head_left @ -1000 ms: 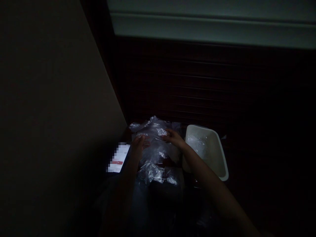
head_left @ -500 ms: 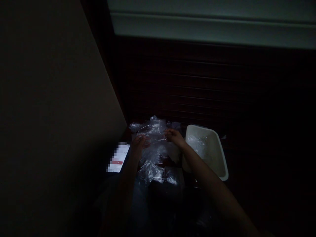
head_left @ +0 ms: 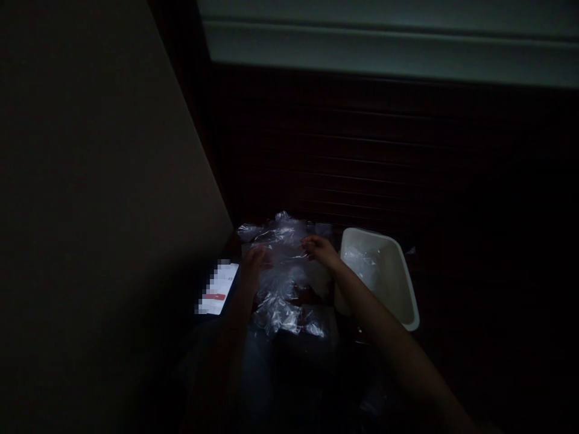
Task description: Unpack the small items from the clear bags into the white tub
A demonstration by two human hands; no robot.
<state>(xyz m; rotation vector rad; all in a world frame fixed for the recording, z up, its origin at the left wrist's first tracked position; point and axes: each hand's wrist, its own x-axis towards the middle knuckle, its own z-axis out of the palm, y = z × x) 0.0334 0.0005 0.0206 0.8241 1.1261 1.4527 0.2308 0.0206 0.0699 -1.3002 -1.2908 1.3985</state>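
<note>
Crinkled clear plastic bags lie in a loose heap in front of me. A flattened clear plastic bag is stretched between my two hands at the upper part of the heap. My left hand is closed on its left edge, with the fingers partly behind the film. At its right side, my right hand pinches the film between thumb and fingers. Dim light hides the finer detail of the fingers and the bag's edges.
A white plastic bin stands to the right, with clear plastic inside. On the left lies a lit phone, partly blurred out. A plain wall rises at the left, and dark slatted wood runs behind the heap.
Both hands keep nearly the same place on the bag. Only a slight shift of the left fingers and of the film shows.
</note>
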